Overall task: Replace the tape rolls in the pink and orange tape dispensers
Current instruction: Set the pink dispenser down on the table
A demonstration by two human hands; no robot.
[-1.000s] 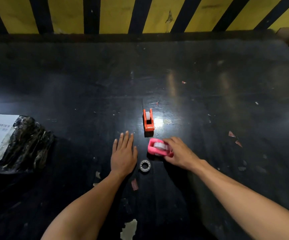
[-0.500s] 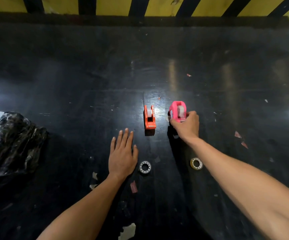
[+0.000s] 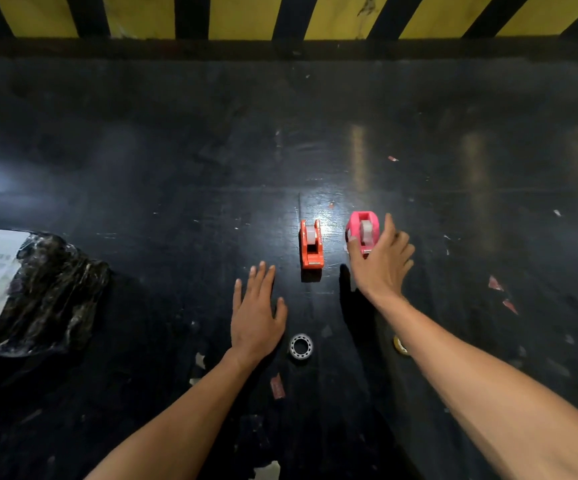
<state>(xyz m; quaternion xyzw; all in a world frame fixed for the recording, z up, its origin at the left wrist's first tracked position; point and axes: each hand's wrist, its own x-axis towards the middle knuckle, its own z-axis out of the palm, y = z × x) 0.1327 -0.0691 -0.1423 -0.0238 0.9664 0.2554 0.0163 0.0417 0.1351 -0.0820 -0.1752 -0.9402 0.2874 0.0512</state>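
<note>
Second tape roll (image 3: 399,345) mostly hidden behind right forearm, only a yellowish edge shows. Black plastic bag (image 3: 43,292) with white label cut off at left frame edge. Right hand (image 3: 381,259) covers near end of pink dispenser (image 3: 363,232); contact unclear, fingers spread loose, thumb at its left side, not clamped on it as far as visible. Pink dispenser stands on dark tabletop (image 3: 176,168) with a roll inside, just right of orange dispenser (image 3: 311,244), which also carries a roll, apart from both hands. Left hand (image 3: 256,313) flat, palm down, fingers together, holding nothing, below-left of orange dispenser. Empty roll core (image 3: 301,346) just right of left wrist. Both arms extended forward.
</note>
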